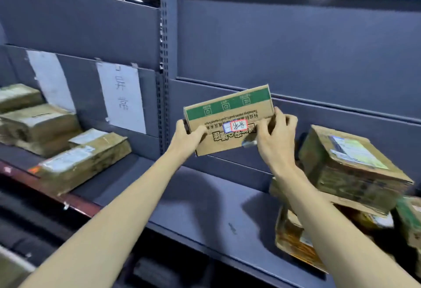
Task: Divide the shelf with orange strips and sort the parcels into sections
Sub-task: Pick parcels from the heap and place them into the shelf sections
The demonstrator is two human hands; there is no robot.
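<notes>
— Two hands on one parcel, is that right?

— Yes. The cardboard box [227,120] with the green band is held up in the air above the grey shelf [182,198], in front of the back panel [284,43]. Its print reads upside down, and a small red-and-blue sticker [235,126] sits on the near face.

— How is it gripped?

— The left hand [188,135] curls round the box's left end, thumb on the near face. The right hand [274,135] holds the right end, fingers bent over the near face and the edge.

— Where are the other parcels?

— To the right, a taped brown parcel [350,162] with a label lies tilted on top of a flatter carton; more parcels [293,237] sit lower and nearer, partly behind the right forearm. To the left, past the perforated upright post [164,64], several tape-wrapped parcels [82,162] lie stacked on the neighbouring shelf.

— Anything on the wall there?

— Two white sheets; the right-hand paper sign [121,96] bears handwritten characters, the other sheet [51,80] looks blank. The picture is blurred, so the parcel labels cannot be read.
</notes>
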